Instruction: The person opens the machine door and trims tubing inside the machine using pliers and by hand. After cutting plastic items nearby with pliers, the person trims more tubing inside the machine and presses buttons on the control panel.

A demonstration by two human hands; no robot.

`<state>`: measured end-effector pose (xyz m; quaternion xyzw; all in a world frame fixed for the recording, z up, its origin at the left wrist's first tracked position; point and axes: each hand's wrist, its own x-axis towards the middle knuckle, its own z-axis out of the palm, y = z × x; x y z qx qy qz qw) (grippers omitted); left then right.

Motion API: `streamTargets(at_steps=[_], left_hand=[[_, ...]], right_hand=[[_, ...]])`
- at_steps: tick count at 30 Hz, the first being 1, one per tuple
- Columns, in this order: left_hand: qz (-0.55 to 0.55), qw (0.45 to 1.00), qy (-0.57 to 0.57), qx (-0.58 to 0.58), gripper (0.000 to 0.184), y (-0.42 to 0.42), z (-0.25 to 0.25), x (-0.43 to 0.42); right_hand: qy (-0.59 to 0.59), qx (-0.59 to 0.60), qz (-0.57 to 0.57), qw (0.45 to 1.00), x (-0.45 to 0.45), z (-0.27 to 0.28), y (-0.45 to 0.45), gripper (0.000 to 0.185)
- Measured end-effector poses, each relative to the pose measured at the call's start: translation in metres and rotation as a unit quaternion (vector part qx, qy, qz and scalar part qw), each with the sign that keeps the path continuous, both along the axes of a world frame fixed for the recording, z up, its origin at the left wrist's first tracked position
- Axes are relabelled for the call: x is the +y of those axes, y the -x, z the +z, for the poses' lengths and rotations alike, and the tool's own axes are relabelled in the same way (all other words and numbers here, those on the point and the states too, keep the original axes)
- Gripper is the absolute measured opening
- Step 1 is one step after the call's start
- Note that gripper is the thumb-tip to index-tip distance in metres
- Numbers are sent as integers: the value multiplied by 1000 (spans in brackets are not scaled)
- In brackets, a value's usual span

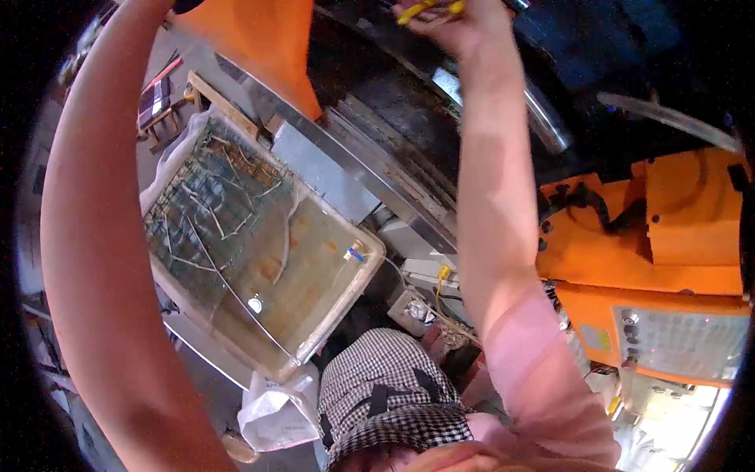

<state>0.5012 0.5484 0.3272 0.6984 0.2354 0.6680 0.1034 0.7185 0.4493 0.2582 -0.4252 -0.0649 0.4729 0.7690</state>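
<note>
Right hand (460, 33) at the top edge of view, over the dark machine interior, my fingers bent closed round a yellow object (417, 11), part of it cut off by the frame so I can't tell its full shape. Left arm (102, 212) runs up past the orange panel (255, 39), my left hand beyond the frame, its grip and contents impossible to tell. Below and left of the machine, a pale tub (368, 263) of cloudy liquid with green mesh (230, 182) at its far end; control panel (680, 342) off to my right.
</note>
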Motion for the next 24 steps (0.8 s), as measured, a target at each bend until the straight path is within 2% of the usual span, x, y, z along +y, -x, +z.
streamTargets(at_steps=[2, 4, 5, 8, 9, 11, 12, 14, 15, 16, 18, 19, 21, 24], left_hand=[[-18, 998, -58, -6, 33, 0, -7, 22], [-42, 994, -98, -18, 33, -4, -9, 28], [-32, 998, -43, -34, 34, -7, -10, 26], [-16, 996, 63, -61, 34, -11, -8, 26], [14, 998, -13, -65, 33, -12, -7, 34], [44, 993, -86, -70, 33, -16, -7, 41], [8, 996, -50, -68, 32, -15, -11, 32], [-26, 997, -16, -68, 32, -13, -12, 18], [-6, 998, -6, -67, 32, -13, -9, 19], [7, 998, 4, -68, 32, -13, -6, 19], [37, 996, 25, -71, 32, -9, 2, 18], [51, 995, 36, -73, 32, -6, 6, 16], [82, 991, 66, -82, 33, -4, 13, 8], [127, 981, 111, -92, 34, -8, 19, 3]], right_hand=[[-5, -12, 38, 999, -5, -20, 16, 22], [-27, -114, 16, 993, -21, -33, 47, 16], [-23, -112, 3, 993, -25, -44, 55, 26], [2, -131, -1, 991, -41, -54, 66, 19], [1, -130, -5, 991, -42, -56, 63, 19], [28, -204, 13, 978, -34, -55, 53, 16], [28, -205, 12, 978, -34, -50, 47, 16], [119, -344, 16, 931, -33, -29, 39, 16], [110, -411, -22, 905, -23, -38, 27, 10], [68, -319, 53, 944, -2, -32, 0, 18], [110, -263, 17, 958, 12, -5, -2, 17], [107, -267, 19, 958, 22, 1, -12, 17], [183, -285, 77, 938, 41, 10, -33, 18], [159, -297, 86, 937, 50, 17, -42, 20]])
